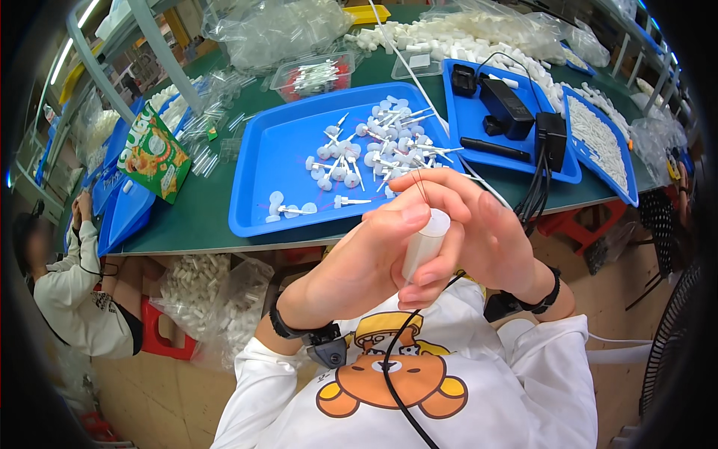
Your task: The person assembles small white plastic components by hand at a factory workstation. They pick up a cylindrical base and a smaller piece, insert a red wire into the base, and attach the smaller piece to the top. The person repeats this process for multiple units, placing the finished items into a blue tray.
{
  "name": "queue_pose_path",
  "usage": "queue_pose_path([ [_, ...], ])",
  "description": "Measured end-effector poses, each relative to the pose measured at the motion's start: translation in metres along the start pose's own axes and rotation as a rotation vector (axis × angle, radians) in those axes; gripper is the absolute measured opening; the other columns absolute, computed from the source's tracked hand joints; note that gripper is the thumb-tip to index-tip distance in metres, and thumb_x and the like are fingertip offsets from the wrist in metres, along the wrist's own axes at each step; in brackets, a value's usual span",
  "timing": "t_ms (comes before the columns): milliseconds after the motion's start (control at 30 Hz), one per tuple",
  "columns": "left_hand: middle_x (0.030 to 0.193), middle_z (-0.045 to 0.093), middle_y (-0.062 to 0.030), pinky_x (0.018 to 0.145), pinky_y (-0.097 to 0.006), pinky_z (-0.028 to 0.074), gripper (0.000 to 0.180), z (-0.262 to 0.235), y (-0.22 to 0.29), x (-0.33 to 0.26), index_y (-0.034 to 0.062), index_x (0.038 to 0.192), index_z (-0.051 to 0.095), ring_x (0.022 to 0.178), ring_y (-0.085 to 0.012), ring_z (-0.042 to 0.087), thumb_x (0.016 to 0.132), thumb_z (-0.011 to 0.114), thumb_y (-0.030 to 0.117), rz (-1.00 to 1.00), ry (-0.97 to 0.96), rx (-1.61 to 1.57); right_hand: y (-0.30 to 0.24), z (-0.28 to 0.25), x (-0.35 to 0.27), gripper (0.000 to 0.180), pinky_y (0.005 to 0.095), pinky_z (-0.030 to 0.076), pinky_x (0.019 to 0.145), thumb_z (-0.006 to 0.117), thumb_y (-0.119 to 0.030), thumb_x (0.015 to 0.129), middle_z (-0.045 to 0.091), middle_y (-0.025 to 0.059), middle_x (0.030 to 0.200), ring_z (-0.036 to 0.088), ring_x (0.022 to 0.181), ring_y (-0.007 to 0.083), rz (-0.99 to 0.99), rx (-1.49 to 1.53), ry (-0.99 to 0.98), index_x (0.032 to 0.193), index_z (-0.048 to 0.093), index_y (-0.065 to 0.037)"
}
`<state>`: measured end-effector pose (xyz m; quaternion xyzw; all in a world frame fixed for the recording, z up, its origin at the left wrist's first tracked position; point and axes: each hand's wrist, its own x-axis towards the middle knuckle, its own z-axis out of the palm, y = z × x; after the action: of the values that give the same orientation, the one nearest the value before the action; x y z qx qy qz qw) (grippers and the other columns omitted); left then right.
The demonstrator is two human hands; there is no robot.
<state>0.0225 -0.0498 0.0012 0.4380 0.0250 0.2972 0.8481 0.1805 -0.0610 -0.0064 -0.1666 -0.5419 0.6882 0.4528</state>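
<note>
My left hand (374, 243) is closed round a translucent white plastic tube (424, 251), which stands tilted with its round end up. The thumb lies near the upper rim. My right hand (486, 221) meets it from the other side, its fingers bent over the left hand beside the tube's top. Thin dark reddish wires (419, 187) rise by those fingers; whether they are pinched there is hidden. Beyond both hands, a blue tray (262, 165) holds many small white parts (344, 161) with round translucent caps and thin stems.
Farther back stands a clear box (314, 75) of red and white pieces. A right-hand blue tray (553, 165) carries black adapters (507, 108) and cables. Loose white tubes (479, 45) are heaped behind. A green snack bag (157, 153) and a seated person (82, 292) are at left.
</note>
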Motion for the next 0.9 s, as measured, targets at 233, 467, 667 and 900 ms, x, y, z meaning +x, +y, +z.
queue_pose_path([
  [233,0.055,0.037,0.0007,0.037,-0.020,0.026,0.036,0.003,-0.008,0.000,0.0065,0.110,0.039,0.042,-0.0073,0.033,0.093,0.030,0.036,-0.052,0.119,-0.041,0.005,0.005,0.001,0.060,0.0377,0.042,0.092,0.038,-0.052,0.087,0.045,0.0135,0.125,0.051,0.107,0.0222,0.236,0.000,0.101,0.119,0.043,-0.001],
  [467,0.062,0.036,-0.0011,0.044,-0.021,0.027,0.037,-0.006,-0.008,-0.003,0.0087,0.118,0.031,0.050,-0.0083,0.034,0.088,0.038,0.030,-0.049,0.073,0.010,0.049,-0.021,-0.011,0.056,0.0400,0.040,0.092,0.033,-0.052,0.088,0.043,0.0173,0.128,0.051,0.109,0.0257,0.318,0.385,-0.194,0.090,0.062,-0.003],
  [667,0.053,0.032,0.0026,0.041,-0.021,0.023,0.044,0.009,-0.009,-0.002,0.0068,0.116,0.033,0.043,-0.0063,0.028,0.084,0.040,0.036,-0.086,0.301,0.139,0.033,0.000,0.001,0.055,0.0317,0.041,0.085,0.042,-0.047,0.085,0.048,0.0168,0.124,0.051,0.106,0.0229,0.380,0.309,-0.135,0.116,0.050,-0.002],
  [900,0.071,0.037,-0.0009,0.045,-0.018,0.032,0.028,0.007,-0.009,-0.003,0.0100,0.110,0.036,0.055,-0.0059,0.040,0.086,0.035,0.025,-0.118,0.200,0.152,0.022,0.009,0.002,0.071,0.0315,0.045,0.089,0.046,-0.050,0.081,0.044,0.0220,0.127,0.048,0.116,0.0273,0.150,0.093,-0.126,0.126,0.036,0.004],
])
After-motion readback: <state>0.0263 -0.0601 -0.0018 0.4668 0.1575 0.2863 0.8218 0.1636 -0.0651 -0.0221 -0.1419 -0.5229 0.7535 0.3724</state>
